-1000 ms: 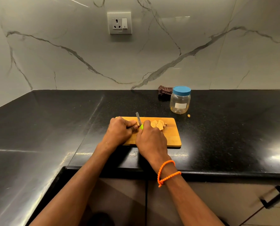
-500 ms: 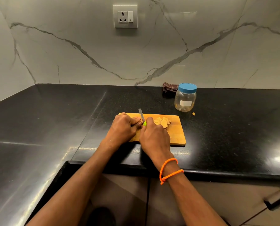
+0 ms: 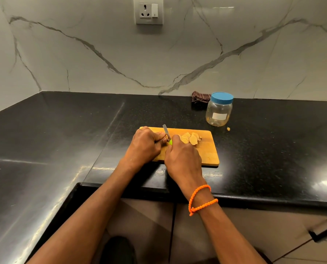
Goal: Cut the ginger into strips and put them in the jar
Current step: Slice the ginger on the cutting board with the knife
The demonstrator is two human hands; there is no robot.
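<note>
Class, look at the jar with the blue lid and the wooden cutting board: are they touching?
Apart. The head view shows a strip of black countertop between the base of the jar and the far edge of the cutting board.

Warm wood and pale ginger on a speckled black tabletop [image 3: 254,149].

The cutting board [image 3: 206,149] is honey-orange wood; on it lie pale yellow-beige ginger slices [image 3: 190,139], and left of them a knife [image 3: 166,133] shows a grey blade and a lime-green handle. Behind the board's right end stands a clear jar [image 3: 219,113] with a blue lid and white label, a dark brown checked cloth [image 3: 199,98] just left of it. The wall [image 3: 101,54] behind is white marble with grey veins. An orange beaded bracelet [image 3: 201,199] circles the right wrist.
</note>
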